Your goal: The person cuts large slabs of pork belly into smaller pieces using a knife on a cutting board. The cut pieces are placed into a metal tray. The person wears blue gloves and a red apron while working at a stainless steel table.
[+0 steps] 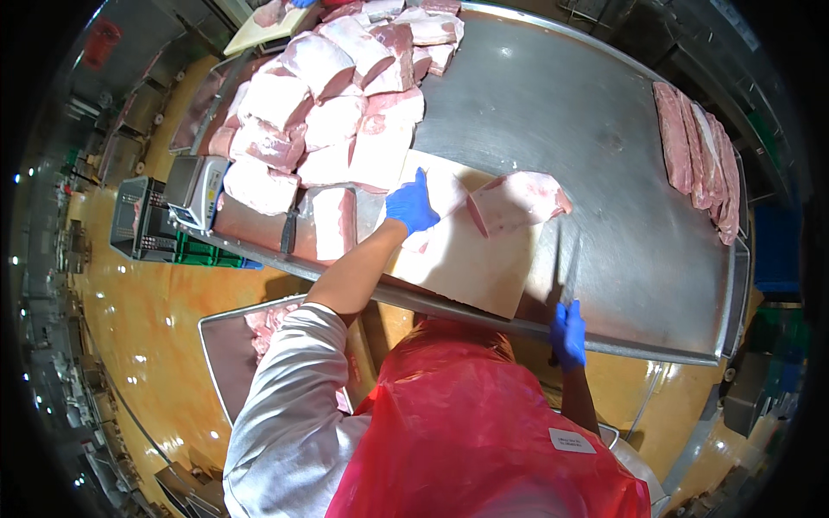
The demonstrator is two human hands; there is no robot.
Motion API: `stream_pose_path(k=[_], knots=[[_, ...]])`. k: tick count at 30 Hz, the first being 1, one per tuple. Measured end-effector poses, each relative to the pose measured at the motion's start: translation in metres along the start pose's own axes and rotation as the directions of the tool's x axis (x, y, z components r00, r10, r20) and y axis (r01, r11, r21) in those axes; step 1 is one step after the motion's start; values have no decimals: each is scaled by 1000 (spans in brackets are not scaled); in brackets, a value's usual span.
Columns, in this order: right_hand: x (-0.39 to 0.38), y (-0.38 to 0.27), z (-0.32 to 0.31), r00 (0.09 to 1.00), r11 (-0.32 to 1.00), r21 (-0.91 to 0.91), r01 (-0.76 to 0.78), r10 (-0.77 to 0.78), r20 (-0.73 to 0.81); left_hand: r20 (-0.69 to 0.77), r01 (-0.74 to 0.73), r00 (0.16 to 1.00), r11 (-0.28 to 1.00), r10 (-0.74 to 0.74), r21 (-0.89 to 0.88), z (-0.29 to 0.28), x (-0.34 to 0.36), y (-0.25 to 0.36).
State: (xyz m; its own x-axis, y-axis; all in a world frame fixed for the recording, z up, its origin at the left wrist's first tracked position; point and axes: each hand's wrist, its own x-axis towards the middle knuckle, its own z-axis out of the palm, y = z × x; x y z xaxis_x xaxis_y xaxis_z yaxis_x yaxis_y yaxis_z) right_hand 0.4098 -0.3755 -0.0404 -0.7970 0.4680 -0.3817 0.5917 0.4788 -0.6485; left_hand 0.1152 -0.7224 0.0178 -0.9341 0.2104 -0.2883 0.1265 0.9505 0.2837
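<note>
My left hand (412,205), in a blue glove, rests on a slab of raw meat at the back left of a pale cutting board (466,268). A second pink chunk of meat (516,200) lies on the board just right of that hand. My right hand (567,332), also blue-gloved, grips the handle of a long knife (563,263) at the table's front edge, its blade lying on the steel beside the board. I wear a red plastic apron.
A big pile of raw meat slabs (319,112) covers the left of the steel table (604,155). Several long meat strips (699,155) lie at the right edge. A scale (197,192) sits at the left, a tray with meat (259,332) lower down.
</note>
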Motion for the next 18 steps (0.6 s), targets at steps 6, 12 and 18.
stream_pose_path(k=[6, 12, 18], knots=[[-40, 100, -12, 984, 979, 165, -117, 136, -113, -305, 127, 945, 732, 115, 669, -71, 9, -75], [-43, 70, -9, 973, 907, 395, -146, 204, -108, -366, 0, 922, 945, 127, 327, -84, 31, -86], [-1, 4, -10, 990, 972, 229, 49, -17, -143, -80, -345, 928, 922, 363, 177, 62, 5, 180]])
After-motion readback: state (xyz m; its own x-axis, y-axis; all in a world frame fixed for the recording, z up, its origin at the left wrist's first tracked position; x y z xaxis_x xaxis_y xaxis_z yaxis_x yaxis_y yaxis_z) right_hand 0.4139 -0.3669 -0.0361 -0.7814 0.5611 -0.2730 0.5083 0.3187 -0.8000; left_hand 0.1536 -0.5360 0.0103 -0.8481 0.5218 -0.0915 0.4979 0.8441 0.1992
